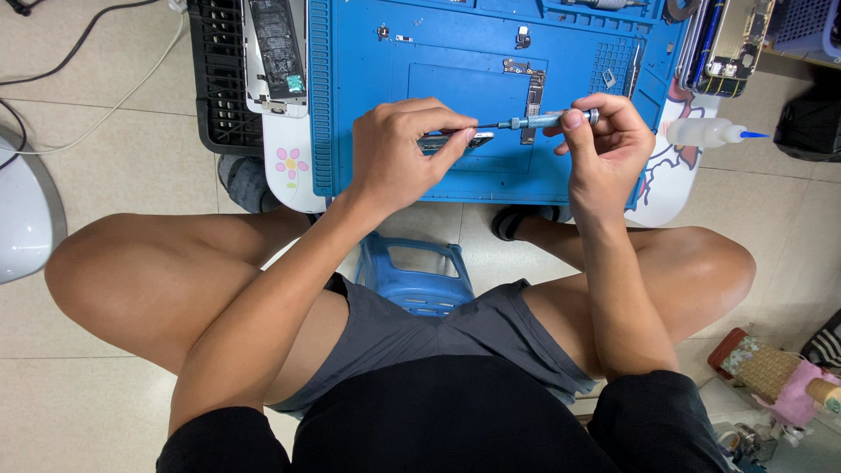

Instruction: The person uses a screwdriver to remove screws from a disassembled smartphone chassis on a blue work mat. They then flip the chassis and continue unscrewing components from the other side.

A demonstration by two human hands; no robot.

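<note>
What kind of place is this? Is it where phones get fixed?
Probably a small phone repair spot. A blue repair mat holds tiny loose parts, the right hand turns a small screwdriver into a part held by the left hand, and an opened phone lies nearby.

Single head camera, looking steeply down, near, over lap and blue mat (368, 114).

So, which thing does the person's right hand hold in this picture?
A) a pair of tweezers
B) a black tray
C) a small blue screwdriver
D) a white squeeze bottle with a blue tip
C: the right hand grips a small blue screwdriver by its end, its tip pointing at the phone part held by the left hand over the blue mat.
</note>
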